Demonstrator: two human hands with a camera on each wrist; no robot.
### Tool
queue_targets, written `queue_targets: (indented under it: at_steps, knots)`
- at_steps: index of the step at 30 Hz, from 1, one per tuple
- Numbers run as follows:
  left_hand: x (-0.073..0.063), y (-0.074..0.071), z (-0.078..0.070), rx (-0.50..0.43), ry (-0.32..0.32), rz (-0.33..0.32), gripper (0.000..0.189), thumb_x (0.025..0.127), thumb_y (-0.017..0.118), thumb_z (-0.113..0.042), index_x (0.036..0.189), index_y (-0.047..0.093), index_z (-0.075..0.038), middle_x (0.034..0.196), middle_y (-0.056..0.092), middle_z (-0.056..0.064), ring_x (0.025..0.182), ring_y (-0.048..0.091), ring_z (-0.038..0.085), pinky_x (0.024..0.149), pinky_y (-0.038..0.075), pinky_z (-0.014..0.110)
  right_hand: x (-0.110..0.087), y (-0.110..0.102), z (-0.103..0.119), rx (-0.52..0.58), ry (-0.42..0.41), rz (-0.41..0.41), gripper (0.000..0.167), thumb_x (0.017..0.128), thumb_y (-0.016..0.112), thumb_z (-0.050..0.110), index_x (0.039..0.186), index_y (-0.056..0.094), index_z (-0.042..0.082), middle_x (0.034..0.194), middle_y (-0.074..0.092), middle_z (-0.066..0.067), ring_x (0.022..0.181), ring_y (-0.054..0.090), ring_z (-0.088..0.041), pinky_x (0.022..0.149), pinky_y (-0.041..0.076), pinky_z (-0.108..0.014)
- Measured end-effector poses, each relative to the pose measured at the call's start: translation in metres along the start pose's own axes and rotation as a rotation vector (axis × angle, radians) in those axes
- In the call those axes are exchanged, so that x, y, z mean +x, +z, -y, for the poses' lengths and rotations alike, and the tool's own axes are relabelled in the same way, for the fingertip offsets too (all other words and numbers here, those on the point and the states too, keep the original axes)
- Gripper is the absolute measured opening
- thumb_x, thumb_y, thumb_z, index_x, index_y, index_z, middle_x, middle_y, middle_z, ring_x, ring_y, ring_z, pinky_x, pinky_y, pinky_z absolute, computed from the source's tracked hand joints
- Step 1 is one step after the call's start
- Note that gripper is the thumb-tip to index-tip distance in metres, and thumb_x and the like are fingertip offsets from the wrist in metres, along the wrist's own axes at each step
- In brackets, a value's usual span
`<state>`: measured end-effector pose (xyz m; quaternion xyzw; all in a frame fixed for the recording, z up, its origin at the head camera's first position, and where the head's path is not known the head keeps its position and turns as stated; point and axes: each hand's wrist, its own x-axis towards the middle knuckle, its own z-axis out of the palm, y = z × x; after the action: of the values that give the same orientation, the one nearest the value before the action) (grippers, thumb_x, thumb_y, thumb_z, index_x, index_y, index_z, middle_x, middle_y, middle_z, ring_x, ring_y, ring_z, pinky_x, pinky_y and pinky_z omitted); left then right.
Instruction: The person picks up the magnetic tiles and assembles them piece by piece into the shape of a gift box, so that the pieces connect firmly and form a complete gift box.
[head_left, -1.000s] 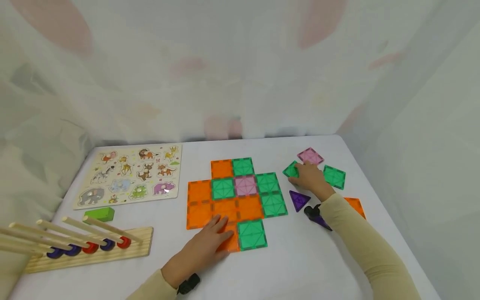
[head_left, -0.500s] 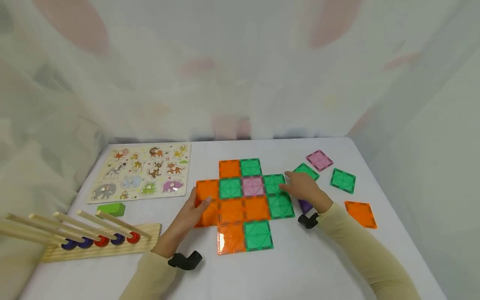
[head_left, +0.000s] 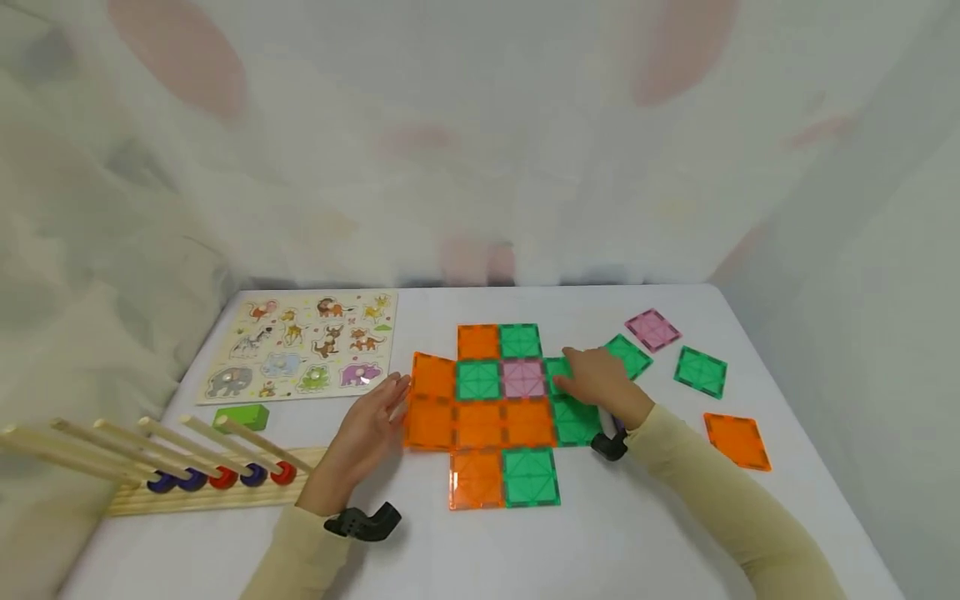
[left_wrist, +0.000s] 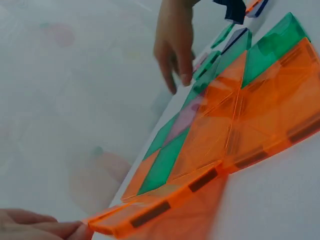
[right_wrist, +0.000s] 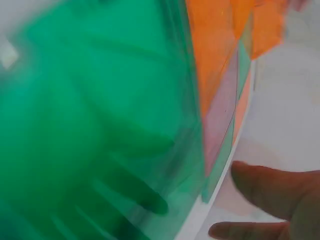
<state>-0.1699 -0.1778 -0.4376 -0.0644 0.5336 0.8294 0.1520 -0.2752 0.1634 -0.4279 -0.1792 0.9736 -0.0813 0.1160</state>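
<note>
Magnetic tiles lie joined as a flat, stepped patch in the middle of the table. At its left edge my left hand pinches the outer edge of an orange magnetic tile. That orange tile slants up off the table in the left wrist view, its inner edge against the patch. My right hand hovers over the patch's right side, thumb and fingers extended and apart, holding nothing. Beneath it a green tile is partly covered. A pink tile sits mid-patch.
Loose on the right are a pink tile, a green tile and an orange tile. On the left stand an animal puzzle board, a green block and a wooden peg rack with upward pegs.
My left hand has moved from the patch's front to its left side and raised an orange tile's edge. My right hand has left a loose green tile and come left over the patch.
</note>
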Motion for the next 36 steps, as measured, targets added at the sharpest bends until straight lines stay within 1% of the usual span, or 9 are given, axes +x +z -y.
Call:
queue_targets:
  at_steps: [4,8,10,13,17,21,28,31,36]
  knots:
    - [-0.002,0.007,0.002,0.162,0.042,0.069,0.069,0.104,0.039,-0.027,0.154,-0.001,-0.003,0.163,0.001,0.006,0.150,0.000,0.020,0.122,0.002,0.040,0.029,-0.005,0.017,-0.042,-0.125,-0.023,0.061,0.096,0.052,0.046,0.142,0.045,0.006,0.143,0.046,-0.022,0.128,0.043,-0.044,0.096,0.044,-0.061]
    - [-0.002,0.014,0.005,0.266,0.081,0.064,0.069,0.104,0.041,-0.029,0.153,0.003,-0.001,0.163,0.000,0.006,0.150,-0.001,0.019,0.121,0.003,0.039,0.070,-0.013,0.042,0.001,-0.299,0.050,0.055,0.101,0.044,0.039,0.147,0.039,0.009,0.156,0.029,-0.016,0.144,0.025,-0.037,0.108,0.032,-0.062]
    - [-0.003,0.017,0.005,0.280,0.099,0.058,0.069,0.103,0.042,-0.030,0.153,0.004,0.002,0.163,0.000,0.008,0.150,-0.002,0.020,0.121,0.003,0.039,0.088,-0.014,0.052,0.017,-0.339,0.099,0.051,0.103,0.040,0.034,0.148,0.037,0.010,0.157,0.028,-0.014,0.145,0.023,-0.034,0.110,0.028,-0.063]
    - [-0.003,0.023,0.005,0.322,0.116,0.060,0.070,0.103,0.042,-0.031,0.153,0.005,0.002,0.163,0.000,0.009,0.150,-0.001,0.022,0.121,0.004,0.041,0.104,-0.012,0.062,0.042,-0.328,0.153,0.048,0.105,0.035,0.031,0.150,0.033,0.015,0.156,0.032,-0.010,0.144,0.027,-0.031,0.112,0.023,-0.063]
    - [-0.003,0.028,0.003,0.408,0.122,0.062,0.072,0.102,0.043,-0.035,0.153,0.007,0.000,0.163,0.004,0.007,0.150,0.001,0.021,0.121,0.007,0.042,0.112,-0.009,0.067,0.067,-0.306,0.176,0.047,0.104,0.036,0.028,0.151,0.033,0.019,0.153,0.038,-0.006,0.142,0.033,-0.030,0.112,0.026,-0.060]
    - [-0.002,0.030,0.003,0.467,0.121,0.040,0.070,0.102,0.043,-0.037,0.154,0.010,-0.003,0.163,0.009,0.005,0.150,0.003,0.020,0.121,0.009,0.043,0.117,-0.005,0.068,0.105,-0.345,0.145,0.046,0.104,0.038,0.024,0.149,0.036,0.015,0.149,0.042,-0.011,0.138,0.038,-0.030,0.112,0.032,-0.054]
    - [0.001,0.035,0.004,0.477,0.123,0.079,0.074,0.101,0.047,-0.038,0.155,0.007,-0.007,0.163,0.006,0.003,0.150,0.001,0.020,0.121,0.006,0.046,0.118,-0.001,0.064,0.052,-0.351,0.102,0.044,0.103,0.040,0.028,0.144,0.043,0.013,0.141,0.044,-0.016,0.130,0.043,-0.031,0.109,0.037,-0.047]
    - [0.002,0.039,0.004,0.498,0.134,0.082,0.077,0.099,0.049,-0.041,0.155,0.008,-0.009,0.163,0.008,0.002,0.150,0.003,0.020,0.120,0.010,0.045,0.117,-0.002,0.064,0.071,-0.356,0.083,0.044,0.101,0.044,0.028,0.142,0.046,0.012,0.137,0.048,-0.017,0.125,0.046,-0.031,0.108,0.039,-0.046]
    - [0.003,0.047,0.004,0.525,0.151,0.091,0.080,0.098,0.052,-0.041,0.155,0.006,-0.008,0.163,0.005,0.004,0.150,0.006,0.027,0.118,0.018,0.044,0.113,-0.004,0.064,0.106,-0.326,0.006,0.044,0.100,0.047,0.029,0.140,0.047,0.010,0.132,0.052,-0.015,0.119,0.051,-0.029,0.106,0.042,-0.043]
